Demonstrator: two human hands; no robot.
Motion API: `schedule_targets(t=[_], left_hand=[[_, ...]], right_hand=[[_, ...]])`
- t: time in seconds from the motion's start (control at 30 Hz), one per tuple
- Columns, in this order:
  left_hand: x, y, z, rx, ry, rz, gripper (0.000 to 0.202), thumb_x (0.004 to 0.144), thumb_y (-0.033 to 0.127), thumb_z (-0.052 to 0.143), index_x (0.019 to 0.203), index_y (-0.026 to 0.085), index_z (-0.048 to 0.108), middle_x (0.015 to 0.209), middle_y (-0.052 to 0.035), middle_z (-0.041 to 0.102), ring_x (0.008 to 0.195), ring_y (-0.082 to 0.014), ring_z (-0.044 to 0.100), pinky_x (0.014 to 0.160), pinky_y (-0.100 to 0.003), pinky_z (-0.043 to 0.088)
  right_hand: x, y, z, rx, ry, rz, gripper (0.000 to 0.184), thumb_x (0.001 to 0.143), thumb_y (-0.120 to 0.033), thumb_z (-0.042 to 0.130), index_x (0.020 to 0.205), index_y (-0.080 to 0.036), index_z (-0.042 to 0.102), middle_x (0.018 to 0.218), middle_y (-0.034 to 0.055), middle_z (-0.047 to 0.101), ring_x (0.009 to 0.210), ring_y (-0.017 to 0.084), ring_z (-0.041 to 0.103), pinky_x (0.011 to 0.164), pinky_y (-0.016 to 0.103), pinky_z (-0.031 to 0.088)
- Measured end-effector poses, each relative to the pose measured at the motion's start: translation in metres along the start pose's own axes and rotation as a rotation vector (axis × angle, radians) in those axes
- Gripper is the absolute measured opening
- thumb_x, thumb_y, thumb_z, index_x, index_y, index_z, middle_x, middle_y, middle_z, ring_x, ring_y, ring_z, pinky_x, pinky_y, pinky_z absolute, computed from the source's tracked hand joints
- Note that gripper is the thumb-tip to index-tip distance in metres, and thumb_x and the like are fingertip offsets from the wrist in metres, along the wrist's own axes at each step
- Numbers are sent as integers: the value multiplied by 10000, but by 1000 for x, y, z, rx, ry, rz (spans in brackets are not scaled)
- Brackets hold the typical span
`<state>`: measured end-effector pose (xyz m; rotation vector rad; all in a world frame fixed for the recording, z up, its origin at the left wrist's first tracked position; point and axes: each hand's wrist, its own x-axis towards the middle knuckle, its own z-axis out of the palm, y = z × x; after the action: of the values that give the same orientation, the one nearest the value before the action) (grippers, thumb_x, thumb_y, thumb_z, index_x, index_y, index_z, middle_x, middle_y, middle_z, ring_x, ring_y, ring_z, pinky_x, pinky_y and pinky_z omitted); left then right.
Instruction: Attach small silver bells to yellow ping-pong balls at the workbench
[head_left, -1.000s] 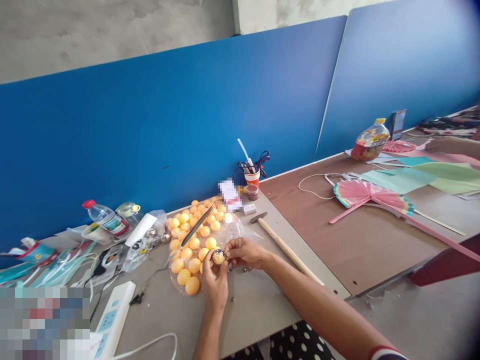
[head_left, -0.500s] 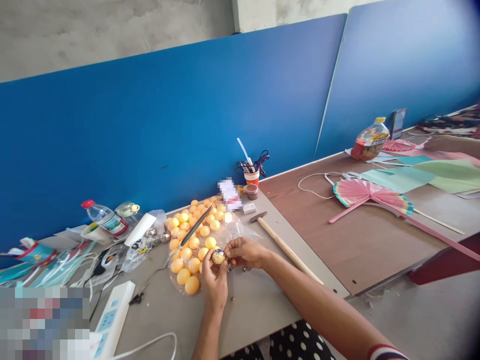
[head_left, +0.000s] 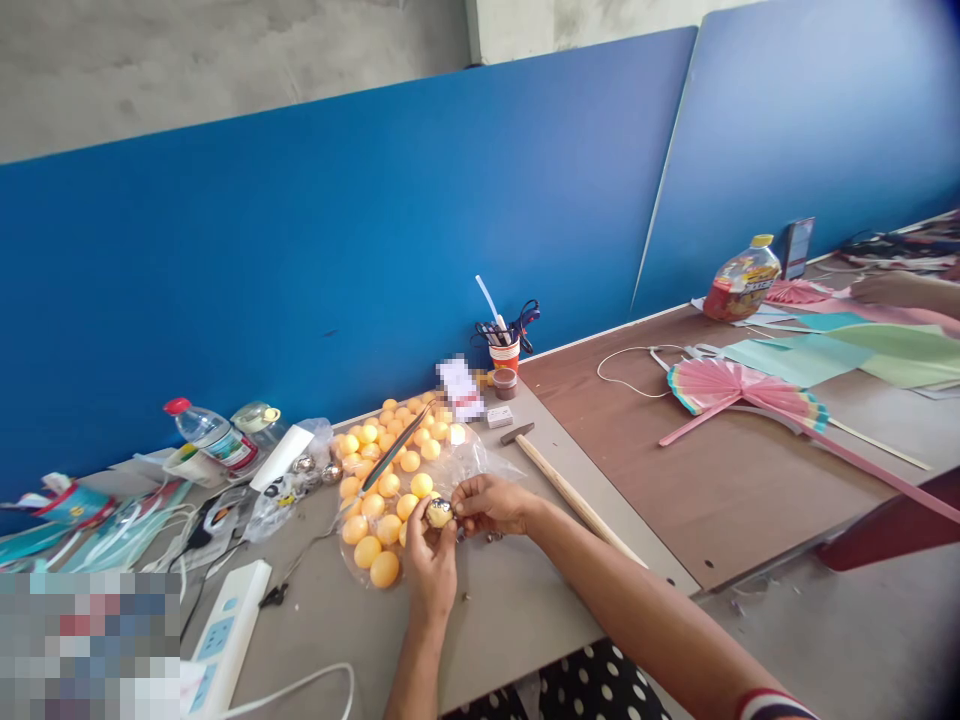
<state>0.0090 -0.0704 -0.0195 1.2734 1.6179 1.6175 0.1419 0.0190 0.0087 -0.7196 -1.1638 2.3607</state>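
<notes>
Between the thumb and fingers of my left hand [head_left: 433, 560] is a small ball [head_left: 439, 513], pale yellow with a dark, shiny metallic patch on top. My right hand [head_left: 487, 505] is pinched at the ball's right side; what its fingertips hold, if anything, is too small to make out. Just behind my hands lies a clear plastic bag of several orange-yellow balls [head_left: 388, 485]. Dark tweezers [head_left: 397, 447] rest across the bag. A few tiny shiny bits [head_left: 491, 537] lie on the table under my right hand.
A hammer [head_left: 562, 485] lies to the right. Behind stand a cup of tools [head_left: 504, 352] and a small lidded tub [head_left: 504, 382]. A power strip [head_left: 229, 635], bottle [head_left: 214, 437] and cables are at left. Paper fans [head_left: 742, 390] and a co-worker's arm [head_left: 907, 288] are at right.
Both hands stay in nearly the same place around the ball. The view has shifted very slightly; nothing else visibly differs.
</notes>
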Motion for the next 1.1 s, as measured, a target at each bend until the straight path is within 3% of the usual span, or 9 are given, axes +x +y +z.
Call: schedule_targets(t=[0.13, 0.37, 0.6, 0.73, 0.87, 1.0, 1.1], left_hand=[[1, -2, -1, 14, 11, -6, 505, 805, 452, 649, 1200, 152, 559, 1179, -167, 663, 1086, -276, 649, 947, -425, 520], [2, -3, -1, 43, 58, 71, 463, 775, 451, 684, 1128, 161, 611, 1023, -137, 710, 994, -273, 678, 864, -410, 560], [2, -6, -1, 79, 35, 68, 463, 783, 434, 673, 1150, 162, 601, 1098, -155, 689, 1020, -276, 670, 871, -423, 559], [2, -6, -1, 68, 23, 38, 471, 784, 432, 670, 1161, 160, 595, 1099, -154, 691, 1028, -275, 669, 874, -420, 558], [2, 1, 1, 20, 42, 2, 489, 768, 446, 685, 1153, 158, 596, 1089, -150, 693, 1016, -273, 675, 869, -413, 560], [2, 10, 4, -121, 29, -73, 564, 729, 485, 712, 1161, 154, 564, 1102, -156, 680, 947, -262, 698, 829, -397, 574], [3, 15, 3, -202, 31, -130, 623, 700, 514, 724, 1172, 154, 534, 1020, -133, 693, 785, -245, 723, 742, -395, 593]], right_hand=[[-1, 0, 4, -64, 70, -20, 143, 658, -169, 725, 707, -139, 594, 530, -50, 606, 430, 53, 542, 516, 173, 470], [2, 2, 9, -102, 120, -49, 114, 651, -148, 670, 706, -160, 571, 521, -62, 602, 408, 50, 523, 465, 160, 435], [2, 2, 16, -232, 223, -86, 127, 717, -89, 592, 658, -177, 521, 438, -74, 545, 378, 59, 490, 405, 145, 370], [4, 4, 19, -293, 274, -81, 147, 728, -58, 547, 670, -186, 502, 441, -75, 550, 400, 76, 526, 412, 154, 392], [4, 3, 15, -225, 204, -113, 104, 707, -92, 558, 663, -178, 519, 437, -60, 549, 415, 84, 535, 443, 172, 419], [-2, -6, 6, -172, 98, -162, 69, 664, -169, 616, 677, -177, 548, 455, -82, 500, 396, 62, 441, 476, 198, 434], [-7, -12, 1, -384, 117, -236, 51, 663, -185, 626, 701, -176, 593, 579, -60, 556, 469, 64, 449, 508, 200, 421]])
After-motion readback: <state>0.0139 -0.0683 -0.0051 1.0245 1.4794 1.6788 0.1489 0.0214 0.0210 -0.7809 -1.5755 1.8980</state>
